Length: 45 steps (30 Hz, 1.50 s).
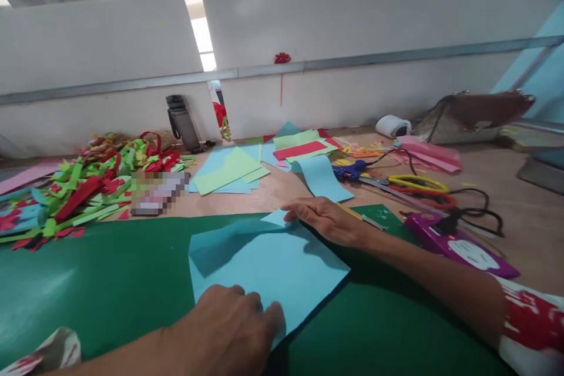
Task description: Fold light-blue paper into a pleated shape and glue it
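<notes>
A light blue paper sheet (273, 264) lies on a dark green cutting mat (110, 282). Its far left part is folded over, and a small corner sticks up at the top. My left hand (233, 323) presses on the sheet's near edge with the fingers curled down. My right hand (324, 218) rests flat on the sheet's far corner, fingers stretched out and together, holding nothing else.
A heap of green and red paper strips (83, 179) lies at the left. Loose coloured sheets (247, 167) sit behind the mat. A dark bottle (181, 122), blue glue gun (350, 171), scissors (418, 188), purple device (458, 245), tape roll (392, 126) and brown bag (480, 113) stand around.
</notes>
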Each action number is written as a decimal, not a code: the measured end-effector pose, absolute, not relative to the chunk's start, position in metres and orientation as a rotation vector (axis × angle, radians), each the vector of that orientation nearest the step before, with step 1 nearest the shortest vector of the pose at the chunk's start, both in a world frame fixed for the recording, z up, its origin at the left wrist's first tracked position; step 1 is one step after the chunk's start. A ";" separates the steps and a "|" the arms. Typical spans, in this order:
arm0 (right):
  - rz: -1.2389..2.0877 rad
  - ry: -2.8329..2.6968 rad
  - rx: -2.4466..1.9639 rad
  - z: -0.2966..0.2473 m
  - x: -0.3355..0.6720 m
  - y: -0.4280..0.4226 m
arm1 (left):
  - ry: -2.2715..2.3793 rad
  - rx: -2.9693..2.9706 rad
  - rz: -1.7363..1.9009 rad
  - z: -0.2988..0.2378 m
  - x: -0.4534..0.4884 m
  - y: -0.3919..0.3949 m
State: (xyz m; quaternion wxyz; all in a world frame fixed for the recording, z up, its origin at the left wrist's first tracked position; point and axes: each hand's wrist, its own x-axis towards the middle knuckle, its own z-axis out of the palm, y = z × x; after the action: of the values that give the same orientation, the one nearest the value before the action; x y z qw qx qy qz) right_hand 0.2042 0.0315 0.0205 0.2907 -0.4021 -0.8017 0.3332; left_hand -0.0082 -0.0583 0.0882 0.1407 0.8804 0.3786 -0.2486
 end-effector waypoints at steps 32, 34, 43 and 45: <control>0.896 -2.211 -1.109 0.015 0.208 0.031 | 1.178 3.030 -0.363 0.006 0.004 -0.066; 0.896 -2.211 -1.126 0.017 0.208 0.030 | 1.192 3.033 -0.338 0.004 0.001 -0.066; 0.864 -2.231 -1.142 0.017 0.208 0.028 | 1.185 2.928 -0.376 0.012 0.001 -0.058; 0.891 -2.218 -1.145 0.017 0.209 0.029 | 1.173 2.909 -0.341 0.012 0.002 -0.057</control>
State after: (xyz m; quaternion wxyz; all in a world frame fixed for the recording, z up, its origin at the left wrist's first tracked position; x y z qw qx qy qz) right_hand 0.2089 0.0286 0.0165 0.2431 -0.4189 -0.8118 0.3261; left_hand 0.0021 -0.0567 0.0125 -0.0069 0.9220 0.3718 -0.1080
